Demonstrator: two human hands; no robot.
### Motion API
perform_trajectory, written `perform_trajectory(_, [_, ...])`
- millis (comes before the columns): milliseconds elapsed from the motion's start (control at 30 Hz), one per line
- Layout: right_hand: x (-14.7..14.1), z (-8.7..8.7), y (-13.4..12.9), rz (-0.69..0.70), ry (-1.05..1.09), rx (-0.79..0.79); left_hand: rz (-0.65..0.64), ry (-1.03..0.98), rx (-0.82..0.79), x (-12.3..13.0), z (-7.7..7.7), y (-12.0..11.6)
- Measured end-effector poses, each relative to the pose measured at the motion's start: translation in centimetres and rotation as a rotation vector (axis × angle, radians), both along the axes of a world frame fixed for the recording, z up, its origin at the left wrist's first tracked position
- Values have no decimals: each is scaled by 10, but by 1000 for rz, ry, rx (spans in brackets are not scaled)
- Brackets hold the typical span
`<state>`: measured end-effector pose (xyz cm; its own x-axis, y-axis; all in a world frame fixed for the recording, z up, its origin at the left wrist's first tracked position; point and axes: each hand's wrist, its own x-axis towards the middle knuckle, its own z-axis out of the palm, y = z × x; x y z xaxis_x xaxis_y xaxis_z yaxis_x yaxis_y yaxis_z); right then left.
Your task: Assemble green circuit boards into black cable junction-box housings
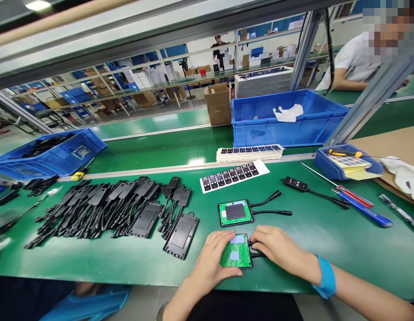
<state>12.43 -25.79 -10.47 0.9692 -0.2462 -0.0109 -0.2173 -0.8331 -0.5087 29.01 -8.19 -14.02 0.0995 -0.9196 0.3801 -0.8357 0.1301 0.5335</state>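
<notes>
Near the front edge of the green table lies a green circuit board point(238, 252) in a black housing, with pale blue pads on it. My left hand point(215, 258) grips its left side, thumb at the lower edge and fingers at the top. At the board's right side, the fingers of my right hand point(277, 247) are pressed together on a black cable point(257, 255); a blue band circles that wrist. Just beyond lies a second green board point(235, 211) with a dark ribbed block and two black cables. Two black covers point(182, 236) rest to the left.
Many cabled black modules point(103, 200) are heaped at left. A label sheet point(232, 176), blue bins point(287, 120), a cabled controller point(296, 183), a screwdriver and a blue pen-like tool point(364, 207) lie beyond or right. A person point(354, 62) sits across the bench.
</notes>
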Motion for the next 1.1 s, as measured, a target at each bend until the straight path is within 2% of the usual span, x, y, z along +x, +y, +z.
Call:
perform_trajectory(133, [10,15,-5,17,58,124,6,7,3,0,-1,0])
perform_trajectory(333, [26,21,-13,-31,304,359,-4,-7,-4,2,-5,0])
perform_trajectory(433, [34,24,-16,-58,438,418,-8,-28,-2,3,-3,-1])
perform_trajectory(533, [39,27,-17,-61,539,412,-49,-124,25,3,3,1])
perform_trajectory(633, [36,30,-14,-63,536,299,-98,-290,45,1,10,3])
perform_trajectory(733, [22,28,-4,-96,381,33,-97,-396,59,-2,15,3])
perform_trajectory(833, [1,17,6,-125,232,-214,-86,-445,65,-5,18,1])
perform_trajectory(900, [-12,5,10,-62,78,-339,-82,-460,61,-6,19,-1])
perform_trajectory(967, [-19,-5,11,70,-162,-439,-88,-468,45,-7,20,-3])
perform_trajectory(1033, [-21,-13,13,182,-367,-459,-109,-480,18,-7,21,-5])
perform_trajectory(1100, [-21,-18,15,219,-449,-400,-121,-493,4,-6,22,-6])
